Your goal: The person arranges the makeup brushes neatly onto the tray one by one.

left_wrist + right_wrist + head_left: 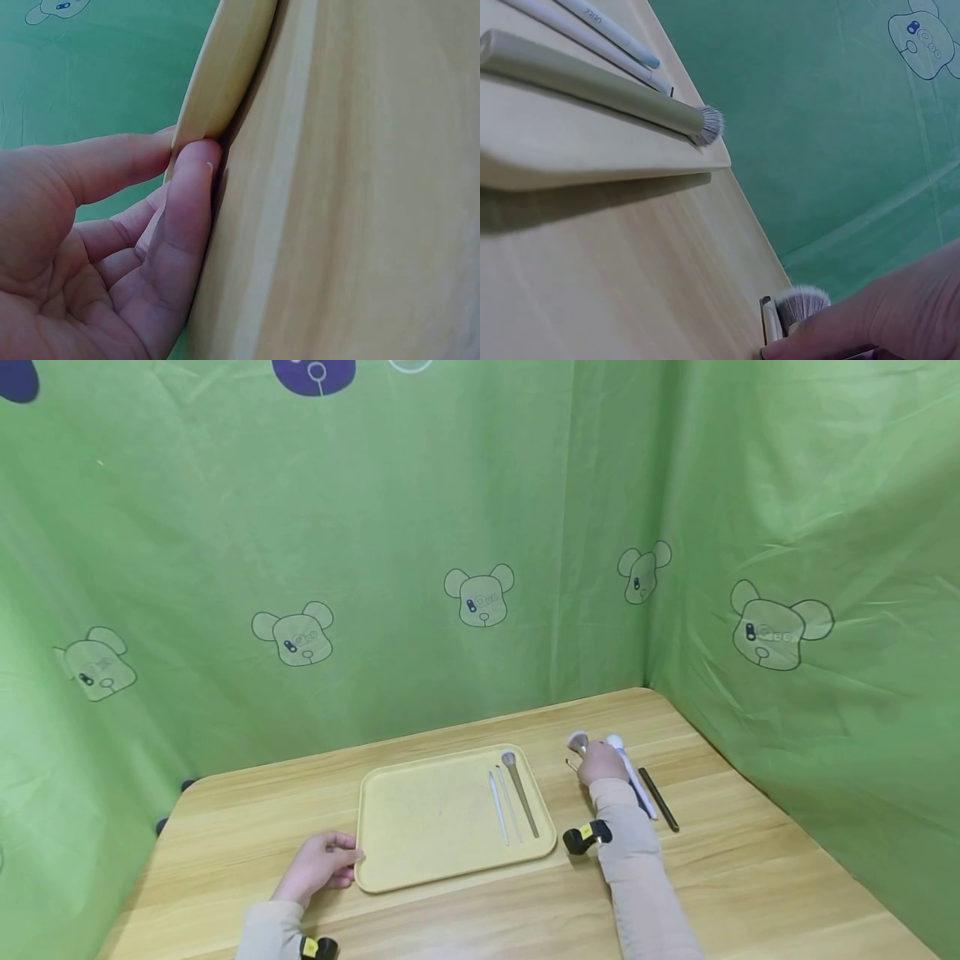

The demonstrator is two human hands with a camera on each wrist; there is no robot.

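My left hand (318, 864) pinches the front left corner of a yellow tray (420, 814), its thumb on the rim. In the left wrist view the fingers hold the tray's edge (225, 75). On the tray's right side lie a thick brown-handled makeup brush (522, 797), a thin brush (509, 806) and a pale blue-tipped stick (498, 810). Right of the tray, my right hand (602, 764) pinches a fluffy makeup brush (578, 742); its handle is mostly hidden by the hand. A slim tool (770, 319) shows beside that brush's bristles.
Beyond my right hand lie a white-headed brush (633, 777) and a dark stick (658, 799) on the wooden table (465, 927). Green curtains (390, 693) stand behind the table and along its right side.
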